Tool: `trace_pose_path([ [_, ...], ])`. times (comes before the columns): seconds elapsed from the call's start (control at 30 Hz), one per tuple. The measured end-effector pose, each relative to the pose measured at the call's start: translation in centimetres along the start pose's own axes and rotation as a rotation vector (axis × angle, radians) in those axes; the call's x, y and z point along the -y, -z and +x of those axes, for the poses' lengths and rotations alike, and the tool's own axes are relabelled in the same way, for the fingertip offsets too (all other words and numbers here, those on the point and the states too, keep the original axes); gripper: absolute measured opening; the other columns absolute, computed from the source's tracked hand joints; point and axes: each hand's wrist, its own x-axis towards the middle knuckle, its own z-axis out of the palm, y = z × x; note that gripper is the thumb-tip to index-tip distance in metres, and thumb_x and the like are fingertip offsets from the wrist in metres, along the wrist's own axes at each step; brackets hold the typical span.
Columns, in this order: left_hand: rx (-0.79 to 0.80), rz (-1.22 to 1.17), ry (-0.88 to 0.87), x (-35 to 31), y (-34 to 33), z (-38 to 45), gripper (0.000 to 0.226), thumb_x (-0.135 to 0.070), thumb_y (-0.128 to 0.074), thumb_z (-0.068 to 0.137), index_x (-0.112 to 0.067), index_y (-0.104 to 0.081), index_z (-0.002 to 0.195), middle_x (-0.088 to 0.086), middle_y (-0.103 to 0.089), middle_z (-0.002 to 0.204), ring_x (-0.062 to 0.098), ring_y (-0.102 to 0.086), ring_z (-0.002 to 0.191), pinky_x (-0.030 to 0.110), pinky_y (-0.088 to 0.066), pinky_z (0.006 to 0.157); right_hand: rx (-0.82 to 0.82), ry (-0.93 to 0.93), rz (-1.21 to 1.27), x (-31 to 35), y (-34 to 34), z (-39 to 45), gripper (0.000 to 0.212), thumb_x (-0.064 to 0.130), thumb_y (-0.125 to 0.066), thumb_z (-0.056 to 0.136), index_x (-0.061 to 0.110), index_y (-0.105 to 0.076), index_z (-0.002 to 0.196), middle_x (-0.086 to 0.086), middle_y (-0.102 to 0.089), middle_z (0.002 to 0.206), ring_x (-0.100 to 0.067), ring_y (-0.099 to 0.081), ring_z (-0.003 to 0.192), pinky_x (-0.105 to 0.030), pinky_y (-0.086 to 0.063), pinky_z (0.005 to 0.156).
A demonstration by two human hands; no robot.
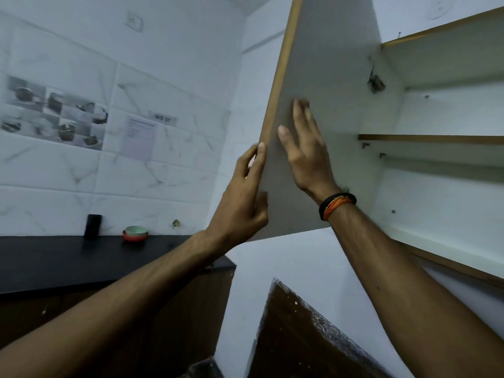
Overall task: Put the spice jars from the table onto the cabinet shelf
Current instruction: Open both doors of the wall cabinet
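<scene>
A white marble-look tiled wall (81, 165) is filling the left side, carrying a band of grey food-photo tiles, a pale paper sheet (139, 137) and a small label reading WS 07 (162, 118). Below it a flat black counter (81, 257) is running along the wall, and a small black block (92, 226) and a round green bowl stacked in a red one (135, 233) are sitting on it near the wall. The left hand (241, 203) is gripping the wood-banded edge of the open cabinet door (321, 77), thumb on its inner face. The right hand (305, 148), fingers straight and blurred, is lying flat against that smooth grey panel, a black and orange wristband (336, 205) on the wrist. To the right the white cabinet's shelf (436, 139), thin and wood-edged, is showing bare; no spice jars are showing anywhere in view
</scene>
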Motion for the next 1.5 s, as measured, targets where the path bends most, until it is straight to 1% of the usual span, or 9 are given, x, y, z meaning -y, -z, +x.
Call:
trace_pose_path([
  [0.07,-0.014,0.070,0.056,1.7,0.1,0.3,0.087,0.011,-0.056,0.083,-0.003,-0.013,0.157,0.013,-0.008,0.164,0.018,-0.030,0.145,0.009,-0.035,0.107,0.048,-0.008,-0.036,-0.5,-2.1,-0.1,0.063,0.042,-0.040,0.105,0.025,-0.015,0.160,0.001,-0.005,0.168,-0.013,-0.006,0.154,-0.029,-0.013,0.120],
  [0.17,0.003,0.190,0.091,4.5,0.0,0.9,0.091,0.016,-0.053,0.079,-0.004,-0.013,0.158,0.015,-0.002,0.165,0.034,-0.024,0.149,0.041,-0.044,0.110,0.102,0.001,-0.076,-1.1,-5.0,-0.1,0.065,0.035,-0.047,0.102,0.027,-0.016,0.159,0.001,-0.002,0.168,-0.017,-0.007,0.154,-0.038,-0.019,0.122],
  [0.27,0.035,0.298,0.061,7.5,-0.2,1.1,0.089,0.017,-0.051,0.075,0.000,-0.017,0.156,0.023,0.000,0.164,0.046,-0.023,0.146,0.051,-0.045,0.107,0.145,0.035,-0.180,-1.7,-7.2,0.2,0.070,0.027,-0.052,0.100,0.024,-0.015,0.160,-0.002,-0.001,0.168,-0.022,-0.005,0.154,-0.042,-0.021,0.123],
  [0.33,0.079,0.396,0.045,8.9,-0.1,1.1,0.087,0.014,-0.055,0.074,0.005,-0.022,0.154,0.030,0.001,0.162,0.051,-0.019,0.146,0.053,-0.044,0.106,0.168,0.040,-0.227,-2.3,-8.3,0.4,0.072,0.024,-0.054,0.098,0.022,-0.016,0.160,-0.004,-0.002,0.168,-0.023,-0.005,0.155,-0.042,-0.021,0.122],
  [0.47,0.193,0.704,-0.098,11.8,0.1,1.1,0.079,0.009,-0.057,0.069,0.015,-0.034,0.144,0.041,-0.008,0.157,0.054,-0.004,0.148,0.058,-0.021,0.120,0.237,0.018,-0.271,-3.5,-10.4,0.2,0.077,0.022,-0.058,0.095,0.019,-0.016,0.159,-0.007,-0.001,0.168,-0.024,-0.003,0.155,-0.043,-0.022,0.123],
  [0.7,0.318,0.975,-0.202,12.7,-0.2,1.1,0.084,0.005,-0.044,0.071,0.015,-0.019,0.150,0.033,-0.010,0.160,0.046,-0.003,0.151,0.054,-0.014,0.123,0.191,0.022,-0.293,-4.2,-12.1,-0.1,0.084,0.019,-0.060,0.090,0.017,-0.012,0.160,-0.012,0.002,0.167,-0.028,-0.001,0.155,-0.050,-0.025,0.121],
  [0.9,0.342,0.980,-0.186,13.1,-0.1,1.1,0.081,0.002,-0.033,0.074,0.013,-0.012,0.152,0.031,-0.005,0.162,0.043,0.000,0.152,0.052,-0.012,0.124,0.210,0.027,-0.332,-4.3,-12.1,0.0,0.086,0.021,-0.059,0.092,0.019,-0.007,0.160,-0.010,0.006,0.168,-0.028,0.001,0.155,-0.051,-0.027,0.120],
  [1.23,0.313,0.927,-0.150,10.7,-1.9,0.8,0.089,-0.015,-0.063,0.067,0.001,-0.034,0.150,0.028,-0.010,0.163,0.046,0.000,0.151,0.067,-0.003,0.118,0.316,0.062,-0.374,-4.4,-7.6,-0.7,0.078,0.023,-0.058,0.095,0.021,-0.014,0.160,-0.006,-0.002,0.168,-0.024,-0.007,0.154,-0.037,-0.024,0.120],
  [1.5,0.288,0.755,-0.166,5.7,-8.2,1.2,0.081,-0.025,-0.070,0.073,-0.004,-0.042,0.146,0.026,-0.016,0.162,0.046,-0.007,0.151,0.069,0.001,0.117,0.336,-0.021,-0.609,-7.7,0.9,-2.9,0.077,0.024,-0.060,0.094,0.019,-0.020,0.159,-0.011,-0.020,0.165,-0.030,-0.022,0.150,-0.043,-0.032,0.117],
])
